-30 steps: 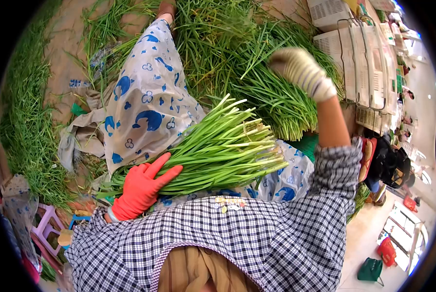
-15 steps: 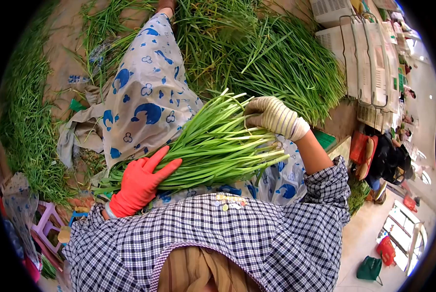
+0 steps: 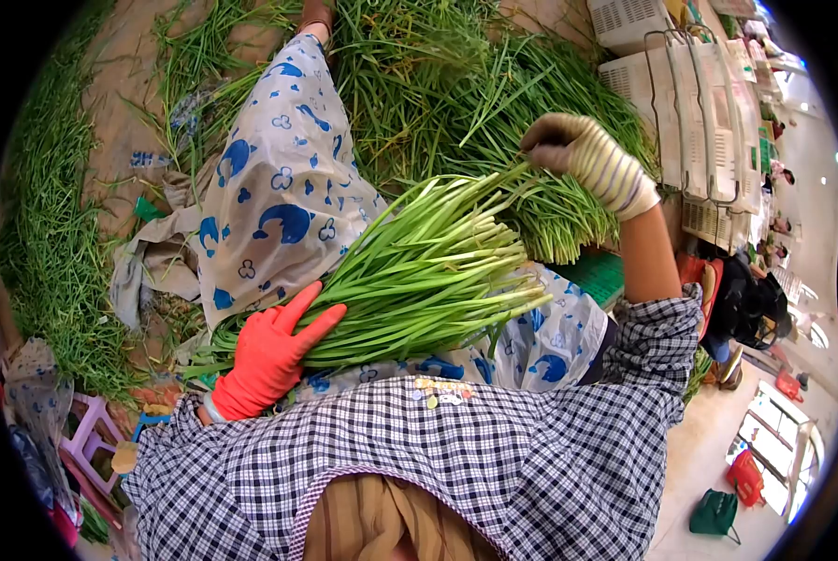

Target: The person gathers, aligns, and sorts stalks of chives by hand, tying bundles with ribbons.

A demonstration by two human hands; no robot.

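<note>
A thick bunch of green chives (image 3: 410, 280) lies across my lap, pale cut ends pointing right. My left hand (image 3: 269, 355), in a red rubber glove, presses round its leafy end with thumb and forefinger spread over the stalks. Above and right of the pale ends is my right hand (image 3: 592, 164), in a striped, cream knit glove with dirty fingertips. Its fingers are pinched together, somewhat blurred, on a thin chive leaf (image 3: 511, 176) that trails toward the bunch. Under the bunch, a clear plastic apron with blue whale prints (image 3: 279, 187) covers my legs.
A large pile of chives (image 3: 550, 103) lies ahead on the floor, with loose leaves (image 3: 54, 224) along the left. Stacked white plastic crates (image 3: 690, 122) stand at the right. A purple stool (image 3: 92, 435) is at lower left. People sit farther off at the right.
My right hand has moved up and right, away from the pale ends of the bunch, drawing a thin leaf with it. My left hand stays on the bunch.
</note>
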